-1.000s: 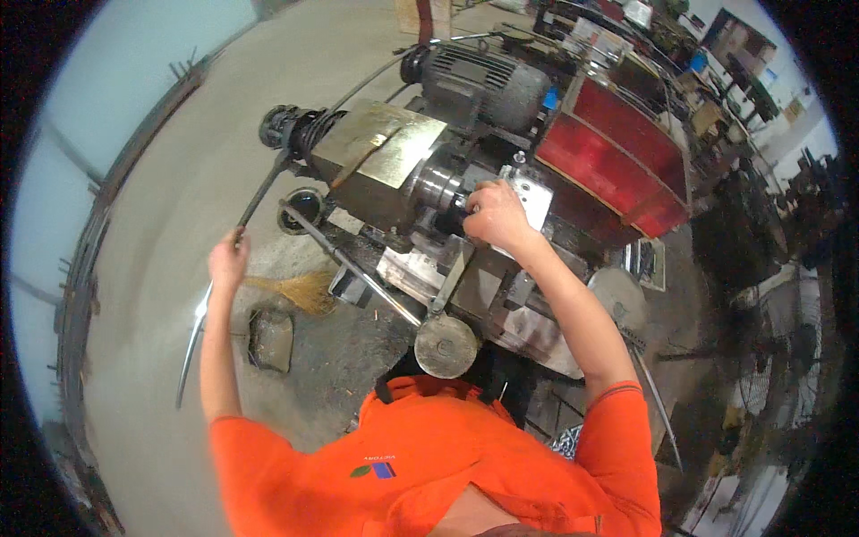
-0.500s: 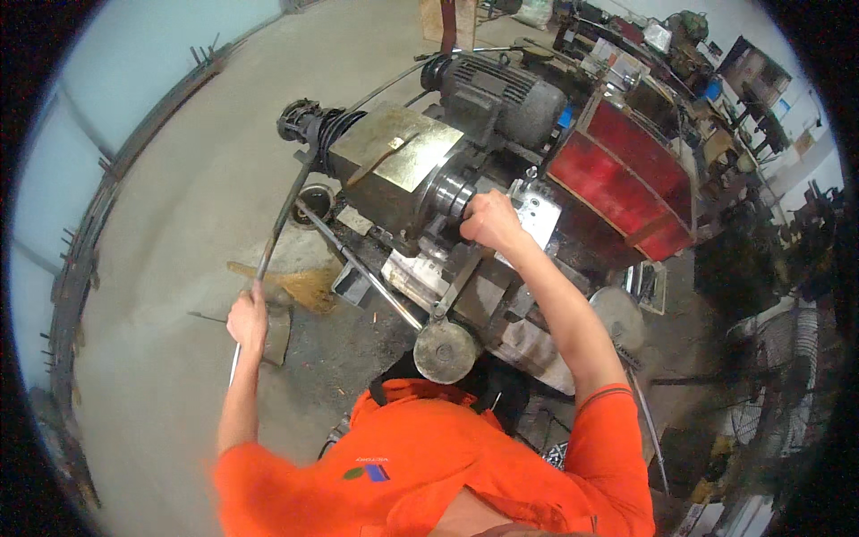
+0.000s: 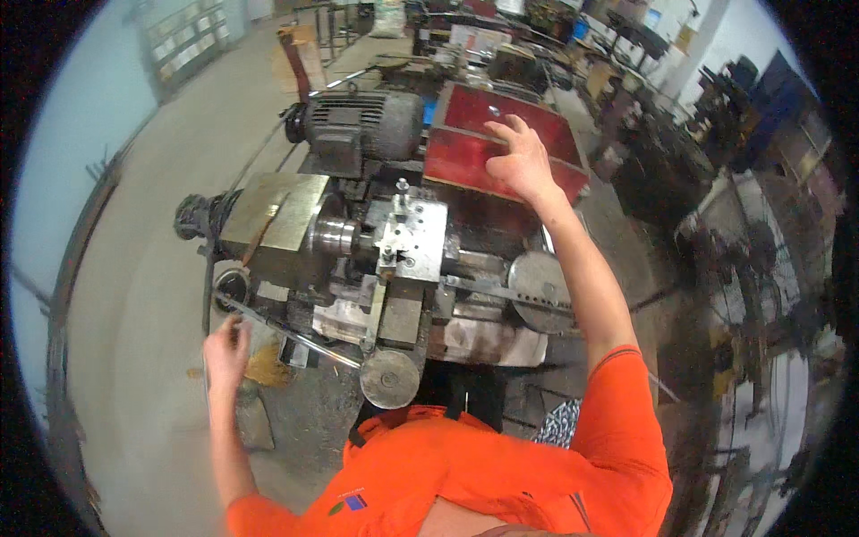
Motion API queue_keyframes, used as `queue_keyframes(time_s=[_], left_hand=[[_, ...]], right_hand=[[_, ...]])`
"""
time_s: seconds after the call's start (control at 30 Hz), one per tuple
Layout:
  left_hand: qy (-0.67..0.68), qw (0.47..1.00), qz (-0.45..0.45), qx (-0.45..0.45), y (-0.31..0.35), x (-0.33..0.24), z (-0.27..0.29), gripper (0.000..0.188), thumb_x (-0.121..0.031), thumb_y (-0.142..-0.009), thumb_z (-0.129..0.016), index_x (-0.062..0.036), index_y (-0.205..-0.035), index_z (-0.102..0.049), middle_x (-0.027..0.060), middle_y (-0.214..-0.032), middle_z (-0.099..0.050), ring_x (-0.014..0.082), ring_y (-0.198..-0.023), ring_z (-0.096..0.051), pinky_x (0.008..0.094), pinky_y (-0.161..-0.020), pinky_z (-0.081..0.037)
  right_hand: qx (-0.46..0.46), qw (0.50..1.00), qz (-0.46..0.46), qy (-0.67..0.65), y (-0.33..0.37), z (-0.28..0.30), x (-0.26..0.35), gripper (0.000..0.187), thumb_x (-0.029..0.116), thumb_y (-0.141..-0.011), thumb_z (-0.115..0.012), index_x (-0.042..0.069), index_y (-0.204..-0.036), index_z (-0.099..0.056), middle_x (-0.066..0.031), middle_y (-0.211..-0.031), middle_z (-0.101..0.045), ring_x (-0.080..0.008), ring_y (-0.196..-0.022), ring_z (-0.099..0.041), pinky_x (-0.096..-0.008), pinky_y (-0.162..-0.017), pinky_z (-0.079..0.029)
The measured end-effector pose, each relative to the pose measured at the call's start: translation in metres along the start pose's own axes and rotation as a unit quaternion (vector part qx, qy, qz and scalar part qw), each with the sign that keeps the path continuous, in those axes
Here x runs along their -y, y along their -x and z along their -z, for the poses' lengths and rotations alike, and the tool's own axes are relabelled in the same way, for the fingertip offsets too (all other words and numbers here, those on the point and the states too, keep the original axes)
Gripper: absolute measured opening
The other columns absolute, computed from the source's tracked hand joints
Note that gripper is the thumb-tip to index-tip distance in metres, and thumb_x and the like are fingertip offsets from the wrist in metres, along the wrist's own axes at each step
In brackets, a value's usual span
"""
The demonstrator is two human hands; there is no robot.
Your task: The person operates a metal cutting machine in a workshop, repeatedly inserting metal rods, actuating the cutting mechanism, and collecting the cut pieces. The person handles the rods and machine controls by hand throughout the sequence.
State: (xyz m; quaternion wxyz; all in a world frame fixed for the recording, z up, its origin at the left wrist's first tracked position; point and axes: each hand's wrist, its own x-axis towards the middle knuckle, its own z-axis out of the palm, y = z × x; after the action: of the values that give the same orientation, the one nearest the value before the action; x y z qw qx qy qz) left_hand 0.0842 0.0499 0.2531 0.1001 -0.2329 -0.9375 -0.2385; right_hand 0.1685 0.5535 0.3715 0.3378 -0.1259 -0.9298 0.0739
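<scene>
My right hand [image 3: 522, 161] is raised over the red metal bin [image 3: 456, 154] behind the lathe, fingers apart. Just beyond its fingertips, a small shiny piece [image 3: 495, 112] shows against the red; whether it lies in the bin or is in the air I cannot tell. On the left, my left hand [image 3: 226, 353] is beside the long lever rod [image 3: 208, 300], its fingers loosely raised and slightly blurred. The rod runs along the hand's outer edge. Between my arms stands the lathe, with its round chuck [image 3: 335, 236] and a bright tool-post block [image 3: 416, 240].
A ribbed electric motor [image 3: 362, 121] sits behind the headstock. Round handwheels [image 3: 390, 379] and a slanting steel bar [image 3: 304, 342] stick out near me. A straw broom [image 3: 267, 367] lies on the floor at left. Dark machinery crowds the right side.
My right hand has left the chuck and swung right, over the red bin. My left hand's grip on the lever rod has loosened. The view has turned to the right.
</scene>
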Motion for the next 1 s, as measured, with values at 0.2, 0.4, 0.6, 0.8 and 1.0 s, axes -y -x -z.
queue_keyframes(time_s=[0.2, 0.4, 0.6, 0.8, 1.0], left_hand=[[0.031, 0.975, -0.153, 0.155, -0.018, -0.041, -0.081, 0.023, -0.021, -0.08, -0.059, -0.0029, -0.094, -0.062, 0.0182, -0.075, -0.061, 0.0307, -0.067, -0.061, 0.0347, -0.06, -0.045], [0.055, 0.975, 0.01, 0.213, -0.027, -0.028, -0.137, 0.024, -0.023, -0.083, -0.056, -0.0029, -0.094, -0.063, 0.0119, -0.073, -0.064, 0.0243, -0.068, -0.061, 0.0346, -0.065, -0.045], [0.011, 0.978, -0.054, 0.203, -0.027, -0.001, -0.148, 0.023, -0.022, -0.083, -0.056, -0.0025, -0.093, -0.063, 0.0091, -0.07, -0.062, 0.0173, -0.06, -0.058, 0.0312, -0.058, -0.044], [0.001, 0.985, -0.105, 0.139, -0.026, 0.019, -0.155, 0.024, -0.023, -0.083, -0.056, -0.0018, -0.092, -0.063, 0.0089, -0.069, -0.062, 0.0158, -0.058, -0.056, 0.03, -0.057, -0.044], [0.087, 0.976, 0.003, 0.201, -0.024, 0.007, -0.152, 0.024, -0.022, -0.084, -0.055, 0.0003, -0.091, -0.062, 0.0093, -0.068, -0.061, 0.0152, -0.058, -0.055, 0.0297, -0.058, -0.043]], right_hand=[[0.014, 0.994, -0.049, -0.1, 0.116, 0.061, -0.039, 0.042, 0.01, -0.058, -0.057, 0.004, -0.1, -0.062, -0.0163, -0.119, -0.051, -0.027, -0.098, -0.056, -0.0323, -0.082, -0.045], [0.085, 0.925, -0.368, 0.042, 0.327, 0.153, -0.102, 0.035, 0.01, -0.06, -0.055, 0.003, -0.094, -0.064, -0.0148, -0.09, -0.063, -0.0234, -0.081, -0.062, -0.03, -0.074, -0.048], [0.312, 0.798, -0.493, 0.153, 0.519, 0.129, -0.125, 0.029, 0.018, -0.057, -0.06, 0.008, -0.083, -0.068, -0.0134, -0.084, -0.064, -0.028, -0.081, -0.061, -0.0338, -0.076, -0.049], [0.376, 0.715, -0.567, 0.164, 0.553, 0.107, -0.134, 0.032, 0.019, -0.056, -0.058, 0.013, -0.086, -0.068, -0.0082, -0.102, -0.061, -0.0251, -0.096, -0.057, -0.0326, -0.084, -0.046], [0.385, 0.852, -0.34, 0.101, 0.557, 0.086, -0.145, 0.031, 0.021, -0.056, -0.059, 0.008, -0.084, -0.067, -0.0108, -0.107, -0.058, -0.028, -0.1, -0.055, -0.035, -0.082, -0.046]])
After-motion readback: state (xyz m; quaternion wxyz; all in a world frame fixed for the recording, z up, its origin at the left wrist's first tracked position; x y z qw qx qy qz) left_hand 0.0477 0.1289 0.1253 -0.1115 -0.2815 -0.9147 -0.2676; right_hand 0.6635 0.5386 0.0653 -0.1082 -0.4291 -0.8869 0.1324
